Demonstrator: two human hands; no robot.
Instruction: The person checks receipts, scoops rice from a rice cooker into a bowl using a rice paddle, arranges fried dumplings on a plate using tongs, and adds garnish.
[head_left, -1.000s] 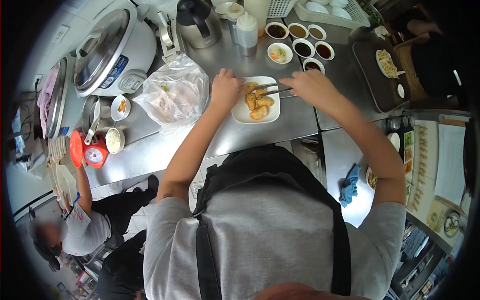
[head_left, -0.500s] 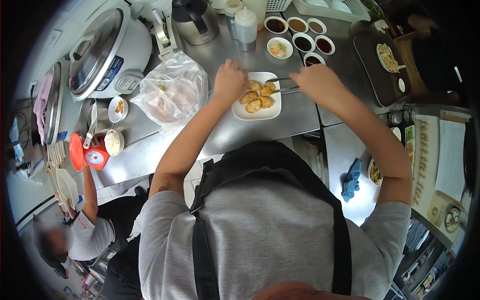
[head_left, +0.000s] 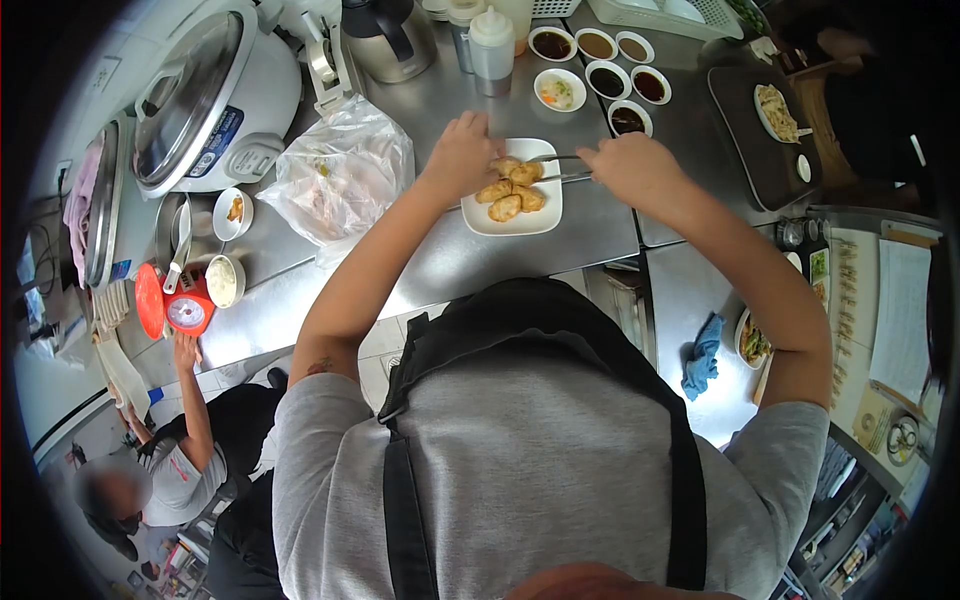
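Observation:
Several golden-brown fried pieces (head_left: 517, 188) lie together on a square white plate (head_left: 545, 219). At the plate's left rim is my left hand (head_left: 463, 158), its fingers curled in beside the food; what they hold is hidden. My right hand (head_left: 628, 168), to the right of the plate, grips metal tongs (head_left: 568, 178). The two thin arms of the tongs stretch left over the plate, with their tips at the upper right pieces.
A plastic bag (head_left: 340, 185) and a rice cooker (head_left: 215, 110) stand left. Small sauce bowls (head_left: 604, 81) and squeeze bottles (head_left: 491, 55) are behind. A tray (head_left: 745, 150) is right. A co-worker (head_left: 185, 475) reaches near a red scale (head_left: 190, 312), lower left.
The fried pieces sit closer together on the plate than a second ago. My right hand has moved slightly right. The co-worker's hand has dropped below the scale.

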